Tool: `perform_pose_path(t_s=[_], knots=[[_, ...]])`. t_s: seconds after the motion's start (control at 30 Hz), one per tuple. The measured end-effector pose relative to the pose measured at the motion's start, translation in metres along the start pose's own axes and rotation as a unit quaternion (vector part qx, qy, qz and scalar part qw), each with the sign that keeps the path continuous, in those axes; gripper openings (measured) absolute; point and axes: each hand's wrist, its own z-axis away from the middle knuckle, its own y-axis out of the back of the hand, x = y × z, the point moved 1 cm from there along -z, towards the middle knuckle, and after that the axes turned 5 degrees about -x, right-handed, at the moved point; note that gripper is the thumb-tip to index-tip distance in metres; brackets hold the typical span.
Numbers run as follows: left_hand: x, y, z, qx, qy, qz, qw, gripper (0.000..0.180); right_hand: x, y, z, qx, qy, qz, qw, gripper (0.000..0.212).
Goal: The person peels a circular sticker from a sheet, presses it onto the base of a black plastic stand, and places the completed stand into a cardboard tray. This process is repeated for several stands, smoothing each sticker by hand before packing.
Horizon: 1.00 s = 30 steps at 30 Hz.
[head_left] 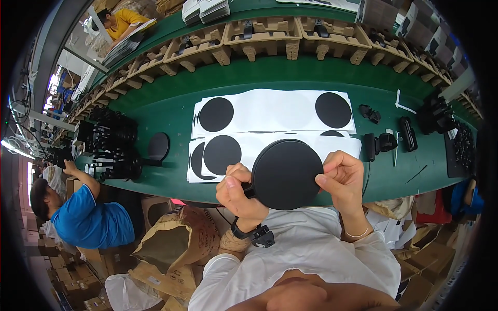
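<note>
— From the head view, where's that black round disc point(285, 174) sitting?

— Up off the green worktop point(155, 109), held in front of the person's chest, flat face turned toward the camera. It's between both hands, just on the near side of the white sheets with black circles point(270, 111).

— Which hand has it?

— Both. The left hand point(239, 193) is curled tight at the disc's lower left edge, where a short dark stem seems to stick out, though the fingers hide most of it, so I can't swear to that. The right hand point(342, 176) pinches the right rim, thumb on the front.

— So how does the disc lie from each grip?

— To the right of the left grip, to the left of the right one, with its width running hand to hand. Neither is nearer; both touch it.
</note>
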Motion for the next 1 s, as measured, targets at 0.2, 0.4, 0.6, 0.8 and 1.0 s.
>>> perform_pose_path(t_s=[0.2,0.4,0.6,0.8,1.0], knots=[[-0.008,0.003,-0.003,-0.005,-0.030,0.063,0.998,0.049,0.001,-0.003,-0.002,0.007,-0.010,0.013,1.000,0.014],[-0.003,0.008,-0.014,-0.022,-0.031,0.063,0.997,0.027,-0.005,-0.008,-0.007,0.034,-0.068,0.075,0.994,0.015],[0.005,0.013,-0.028,-0.087,0.041,0.143,0.985,0.027,-0.001,-0.013,-0.015,0.089,-0.027,0.309,0.946,0.018],[-0.006,0.004,-0.019,0.053,0.290,0.163,0.942,0.033,-0.001,-0.013,-0.026,0.088,0.209,0.602,0.765,0.020],[-0.030,0.009,-0.028,0.052,0.559,0.435,0.704,0.031,-0.019,-0.026,-0.023,-0.125,0.446,0.593,0.659,0.019]])
